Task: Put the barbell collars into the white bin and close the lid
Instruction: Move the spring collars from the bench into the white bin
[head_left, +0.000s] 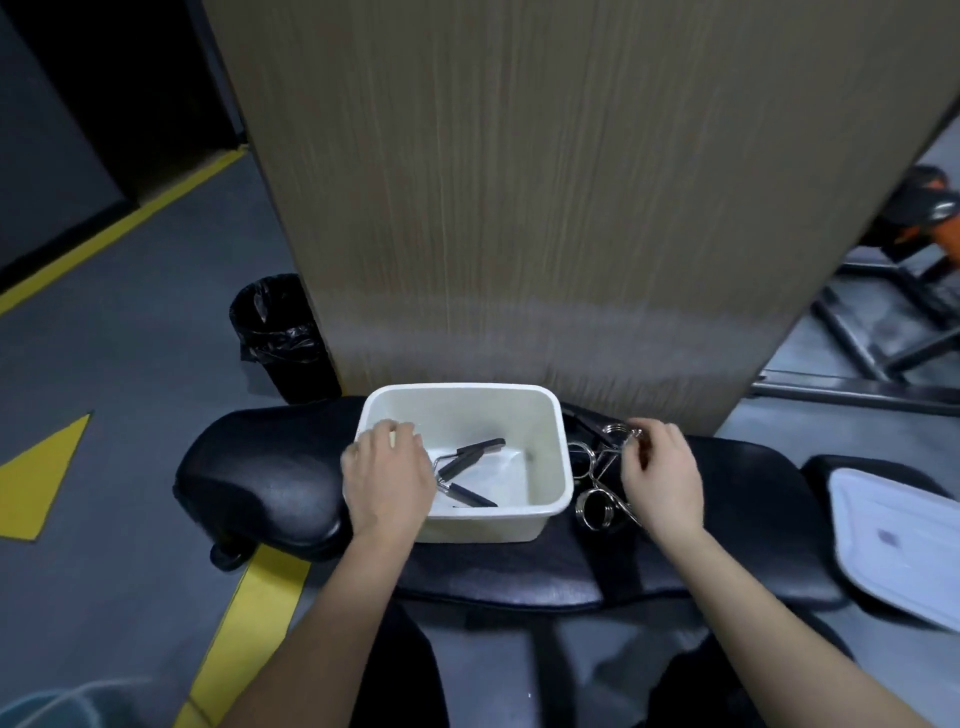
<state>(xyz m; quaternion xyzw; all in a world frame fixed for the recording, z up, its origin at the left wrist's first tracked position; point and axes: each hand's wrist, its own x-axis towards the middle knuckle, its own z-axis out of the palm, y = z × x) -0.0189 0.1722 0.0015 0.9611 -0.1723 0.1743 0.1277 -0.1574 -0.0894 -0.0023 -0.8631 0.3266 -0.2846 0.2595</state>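
Observation:
The white bin (545, 415) stands open on a black padded bench (260, 467). One spring collar with black handles (467, 473) lies inside it. My left hand (387, 478) rests on the bin's left rim. Several chrome spring collars (597, 504) lie in a heap on the bench just right of the bin. My right hand (660, 473) is over that heap, its fingertips pinched on the handle of one collar (623, 434). The white lid (893, 540) lies flat on the bench at the far right.
A tall wood-grain pillar (545, 182) rises directly behind the bench. A black waste bin (280, 332) with a liner stands on the grey floor at the left. Gym frame bars (872, 332) are at the right. Yellow floor markings (41, 473) run on the left.

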